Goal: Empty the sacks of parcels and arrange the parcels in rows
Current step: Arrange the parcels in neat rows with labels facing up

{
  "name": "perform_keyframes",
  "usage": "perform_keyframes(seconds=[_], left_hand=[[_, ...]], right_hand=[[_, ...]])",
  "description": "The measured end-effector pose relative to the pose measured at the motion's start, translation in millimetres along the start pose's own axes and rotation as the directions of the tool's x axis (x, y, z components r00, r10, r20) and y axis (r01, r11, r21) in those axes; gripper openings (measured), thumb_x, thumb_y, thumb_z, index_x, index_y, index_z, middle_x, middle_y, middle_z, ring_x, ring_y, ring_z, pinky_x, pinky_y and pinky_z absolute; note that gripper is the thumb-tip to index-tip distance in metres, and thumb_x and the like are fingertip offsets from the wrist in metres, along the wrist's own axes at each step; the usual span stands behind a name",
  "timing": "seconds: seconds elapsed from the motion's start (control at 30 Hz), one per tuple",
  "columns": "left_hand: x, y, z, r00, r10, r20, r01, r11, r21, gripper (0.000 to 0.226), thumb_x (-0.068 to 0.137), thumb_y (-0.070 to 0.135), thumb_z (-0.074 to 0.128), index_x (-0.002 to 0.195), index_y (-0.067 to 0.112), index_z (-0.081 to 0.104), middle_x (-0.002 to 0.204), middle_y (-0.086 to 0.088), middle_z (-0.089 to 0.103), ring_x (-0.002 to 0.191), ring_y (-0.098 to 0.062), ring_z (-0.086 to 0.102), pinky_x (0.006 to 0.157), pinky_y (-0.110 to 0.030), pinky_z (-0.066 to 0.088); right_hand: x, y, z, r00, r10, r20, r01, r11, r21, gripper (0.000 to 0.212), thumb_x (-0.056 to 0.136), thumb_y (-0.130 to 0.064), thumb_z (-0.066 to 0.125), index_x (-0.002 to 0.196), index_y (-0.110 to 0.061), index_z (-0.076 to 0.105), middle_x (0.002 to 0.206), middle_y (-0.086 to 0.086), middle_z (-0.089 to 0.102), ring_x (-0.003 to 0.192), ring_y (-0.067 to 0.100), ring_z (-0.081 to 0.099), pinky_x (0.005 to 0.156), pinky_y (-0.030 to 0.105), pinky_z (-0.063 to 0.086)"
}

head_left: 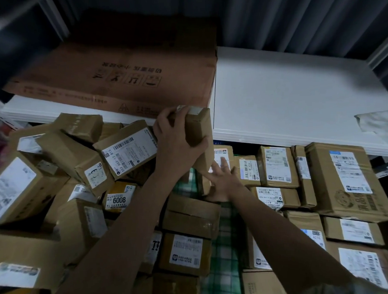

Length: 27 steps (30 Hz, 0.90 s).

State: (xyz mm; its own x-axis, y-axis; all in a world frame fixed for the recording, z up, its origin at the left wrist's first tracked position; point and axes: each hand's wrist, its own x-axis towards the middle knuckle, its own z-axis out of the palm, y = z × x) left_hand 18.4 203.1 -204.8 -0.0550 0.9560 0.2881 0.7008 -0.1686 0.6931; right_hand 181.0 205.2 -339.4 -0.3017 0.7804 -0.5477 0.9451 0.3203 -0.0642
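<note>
The left hand [177,136] is reaching up from the lower left on a long bare forearm, and its fingers [165,117] are curling over the top end of a narrow brown parcel [199,128] while the thumb is clamping the lower face, so the parcel is standing tilted, upright on end. The right hand [221,181] is stretching forward from the lower right with its fingers spread and relaxed, gripping nothing, its fingertips lying just below the held parcel's bottom corner.

Behind the left fingers a large flat brown carton [119,79] is lying on a white shelf [286,94]; the held parcel's top is overlapping the shelf's front edge. Beyond the right fingertips, tidy rows of labelled parcels [278,165] are sitting under that shelf edge, packed side by side. Left of the left hand a loose heap of parcels [67,163] is leaning at mixed angles, among them a box marked 6008 [118,198]. Beneath the right wrist a strip of green checked cloth [222,256] is showing, a narrow lane of free surface running between the heap and the rows.
</note>
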Motion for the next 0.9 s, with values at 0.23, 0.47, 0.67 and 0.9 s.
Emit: perform_keyframes(seconds=[0.23, 0.47, 0.67, 0.9], left_hand=[[-2.2, 1.3, -2.4, 1.0, 0.006, -0.02, -0.005, 0.999, 0.04, 0.075, 0.073, 0.036, 0.075, 0.139, 0.025, 0.041, 0.146, -0.007, 0.021, 0.133, -0.028, 0.019, 0.103, -0.046, 0.037], [-1.9, 0.9, -9.0, 0.999, 0.027, -0.036, -0.025, 0.998, 0.058, 0.074, 0.074, 0.037, 0.076, 0.138, 0.024, 0.041, 0.145, -0.008, 0.022, 0.133, -0.029, 0.02, 0.101, -0.042, 0.036], [-5.0, 1.8, -15.2, 1.0, 0.007, -0.028, -0.004, 0.993, 0.114, 0.074, 0.073, 0.036, 0.076, 0.137, 0.024, 0.041, 0.145, -0.01, 0.022, 0.132, -0.031, 0.02, 0.101, -0.044, 0.035], [-19.7, 17.0, -26.8, 0.999, -0.034, -0.007, 0.034, 0.999, -0.021, 0.078, 0.066, 0.041, 0.081, 0.13, 0.023, 0.041, 0.143, -0.006, 0.019, 0.13, -0.024, 0.02, 0.1, -0.035, 0.032]], right_hand=[[6.2, -11.9, 8.4, 0.993, 0.104, -0.059, -0.104, 0.995, -0.004, 0.09, 0.087, -0.058, 0.059, 0.153, -0.04, -0.001, 0.16, 0.007, -0.023, 0.144, 0.047, -0.015, 0.11, 0.071, 0.018], [-10.4, -10.5, -4.7, 0.995, 0.092, -0.046, -0.089, 0.993, 0.071, 0.089, 0.089, -0.064, 0.05, 0.153, -0.039, -0.006, 0.16, 0.005, -0.022, 0.145, 0.044, -0.015, 0.114, 0.065, 0.007], [-52.8, 2.6, -47.0, 0.927, 0.129, -0.352, 0.0, 0.939, 0.344, 0.055, 0.099, -0.032, 0.048, 0.151, -0.022, 0.031, 0.159, 0.008, 0.023, 0.148, 0.03, 0.014, 0.119, 0.042, 0.018], [-116.0, -22.4, -102.6, 0.89, 0.048, -0.453, 0.378, 0.474, 0.795, 0.08, 0.082, -0.023, 0.076, 0.147, -0.038, 0.032, 0.137, -0.016, 0.048, 0.125, 0.001, 0.045, 0.093, 0.012, 0.041]])
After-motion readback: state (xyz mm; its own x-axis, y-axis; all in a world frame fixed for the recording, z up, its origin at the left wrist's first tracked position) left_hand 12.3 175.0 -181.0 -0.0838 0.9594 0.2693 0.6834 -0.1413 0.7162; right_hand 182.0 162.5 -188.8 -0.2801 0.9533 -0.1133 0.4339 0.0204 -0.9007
